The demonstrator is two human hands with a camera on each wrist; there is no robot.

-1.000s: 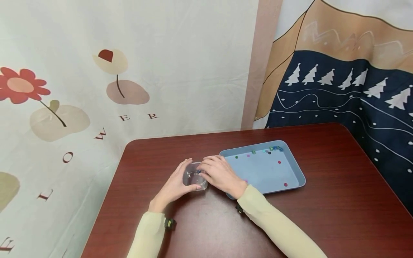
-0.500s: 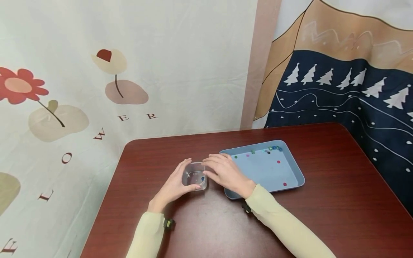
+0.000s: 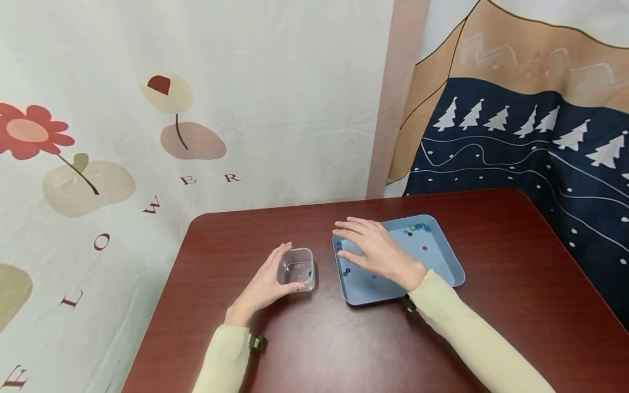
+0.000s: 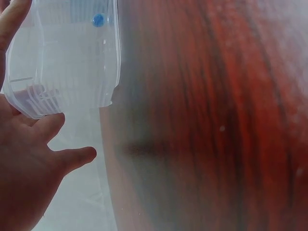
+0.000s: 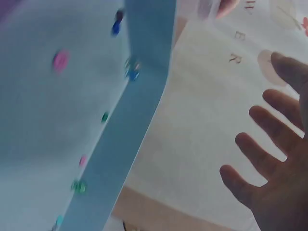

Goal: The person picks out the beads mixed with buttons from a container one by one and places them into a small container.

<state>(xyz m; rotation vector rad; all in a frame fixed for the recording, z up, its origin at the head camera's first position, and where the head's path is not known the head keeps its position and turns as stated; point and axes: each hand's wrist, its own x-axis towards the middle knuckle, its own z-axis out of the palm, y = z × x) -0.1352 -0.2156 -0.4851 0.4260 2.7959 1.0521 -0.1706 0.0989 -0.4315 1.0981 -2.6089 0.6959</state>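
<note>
My left hand [image 3: 262, 285] holds a small clear plastic container [image 3: 297, 272] on the table, thumb at its near side and fingers round the back. One blue bead [image 4: 98, 20] lies inside, plain in the left wrist view. My right hand [image 3: 377, 252] hovers over the left part of a blue tray [image 3: 449, 262], its fingers spread and nothing between them. Small round beads lie scattered in the tray: a red bead [image 3: 425, 248], a pink bead [image 5: 60, 60] and several blue and green ones. The hand covers part of the tray in the head view.
The dark red wooden table [image 3: 314, 349] carries the container at the left and the tray to its right, with a gap between them. A printed cloth [image 3: 295, 109] hangs behind the table's far edge, and a navy patterned cloth [image 3: 516, 142] hangs at the right.
The right hand has let a blue bead drop into the container, then moved right from there to above the tray. My left hand keeps its hold on the container.
</note>
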